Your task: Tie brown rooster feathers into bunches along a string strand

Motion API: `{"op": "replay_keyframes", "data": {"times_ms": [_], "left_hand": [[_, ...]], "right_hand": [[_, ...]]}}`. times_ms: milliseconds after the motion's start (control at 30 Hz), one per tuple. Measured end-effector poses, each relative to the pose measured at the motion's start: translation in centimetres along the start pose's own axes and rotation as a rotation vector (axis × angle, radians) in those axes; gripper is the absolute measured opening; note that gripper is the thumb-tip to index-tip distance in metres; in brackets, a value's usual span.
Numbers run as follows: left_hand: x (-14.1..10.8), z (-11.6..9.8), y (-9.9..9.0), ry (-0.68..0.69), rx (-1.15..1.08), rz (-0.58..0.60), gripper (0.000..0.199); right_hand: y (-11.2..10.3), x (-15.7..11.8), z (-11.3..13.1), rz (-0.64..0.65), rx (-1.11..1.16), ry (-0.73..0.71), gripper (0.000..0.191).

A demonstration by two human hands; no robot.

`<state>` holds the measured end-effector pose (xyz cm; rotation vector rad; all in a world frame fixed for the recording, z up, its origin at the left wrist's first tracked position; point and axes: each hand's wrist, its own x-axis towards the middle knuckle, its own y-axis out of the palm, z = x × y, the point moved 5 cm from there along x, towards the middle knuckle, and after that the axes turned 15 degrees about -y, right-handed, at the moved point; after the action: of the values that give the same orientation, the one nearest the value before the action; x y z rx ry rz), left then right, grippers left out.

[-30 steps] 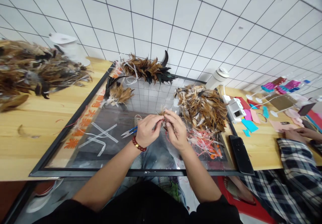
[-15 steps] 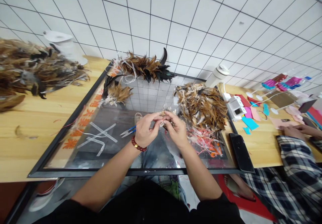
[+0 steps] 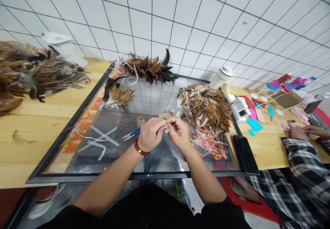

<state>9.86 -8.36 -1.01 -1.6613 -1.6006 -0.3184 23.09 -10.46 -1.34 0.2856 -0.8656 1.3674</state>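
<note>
My left hand (image 3: 151, 133), with a red bead bracelet at the wrist, and my right hand (image 3: 179, 133) meet over the dark glass-topped board (image 3: 139, 102). Both are closed, fingertips pinched together on a small pale, fluffy feather bunch (image 3: 168, 129); a bit of red shows at the pinch, too small to name. Fingers hide most of it. More pale fluff (image 3: 170, 113) appears just beyond the fingertips. Blue-handled snips (image 3: 132, 134) lie beside my left hand, blades pointing left. Past my right hand is a large heap of brown feathers (image 3: 206, 109).
Red and white strings (image 3: 208, 143) lie at right, near a black phone (image 3: 246, 155). Clear strips (image 3: 99, 139) are at left. A feather garland (image 3: 149, 67) and a white bottle (image 3: 221, 76) stand along the back. Another person's hands (image 3: 299, 133) are at far right.
My fingertips have drawn closer together, and the left fingers have curled more over the pinch. More pale fluff shows beyond them. The whole view has shifted slightly.
</note>
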Motion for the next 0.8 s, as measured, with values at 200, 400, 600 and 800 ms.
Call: {"op": "replay_keyframes", "data": {"times_ms": [200,400,600,800], "left_hand": [[0.1,0.3,-0.4,0.044,0.023,-0.098,0.022],[0.1,0.3,-0.5,0.094,0.01,-0.14,0.038],[0.3,1.5,-0.3,-0.235,-0.03,-0.113,0.035],[0.7,2.7,1.0,-0.459,-0.11,0.085,0.017]], "right_hand": [[0.3,0.0,1.1,0.049,-0.098,-0.167,0.023],[-0.1,-0.3,1.2,-0.02,-0.205,-0.141,0.016],[-1.4,-0.1,0.8,-0.138,-0.237,-0.014,0.014],[-1.6,-0.6,-0.6,-0.17,-0.237,0.091,0.017]]}}
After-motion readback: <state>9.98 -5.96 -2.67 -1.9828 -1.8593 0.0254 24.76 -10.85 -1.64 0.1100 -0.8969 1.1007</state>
